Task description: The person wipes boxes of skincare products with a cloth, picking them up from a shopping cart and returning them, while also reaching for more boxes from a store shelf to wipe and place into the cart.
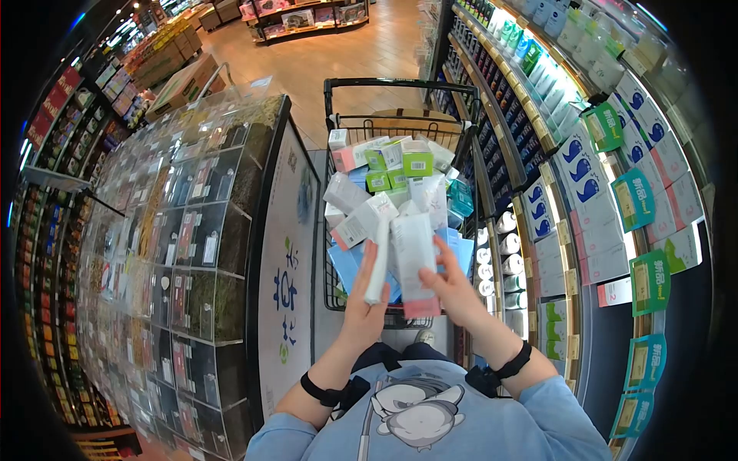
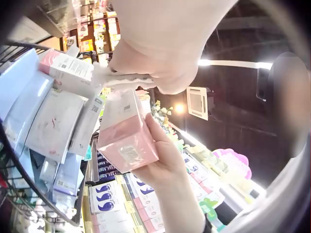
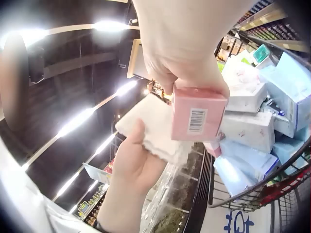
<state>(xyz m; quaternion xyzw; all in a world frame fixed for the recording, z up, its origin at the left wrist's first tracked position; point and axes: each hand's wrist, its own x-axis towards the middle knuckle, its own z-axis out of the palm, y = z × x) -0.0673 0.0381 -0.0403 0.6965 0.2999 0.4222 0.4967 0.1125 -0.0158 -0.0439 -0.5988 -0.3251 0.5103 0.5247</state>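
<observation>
Over a shopping cart (image 1: 327, 104) heaped with cartons, the right hand (image 1: 452, 286) grips a white box with a pink end (image 1: 416, 261). In the left wrist view the right hand (image 2: 165, 158) has its thumb along the side of the pink-ended box (image 2: 127, 141). The left hand (image 1: 366, 296) holds a folded white cloth or tissue (image 1: 377, 269) just left of the box. Seen from the right wrist, the thumb of the left hand (image 3: 133, 162) lies on that white cloth (image 3: 153, 121), beside the box's pink end with a barcode (image 3: 198, 116).
Clear bulk bins (image 1: 192, 230) stand left of the cart. Lit shelves of boxes and bottles (image 1: 592, 223) line the right side, with green tags sticking out. Wooden floor (image 1: 307, 54) lies beyond the cart, and a display shelf (image 1: 307, 19) stands farther back.
</observation>
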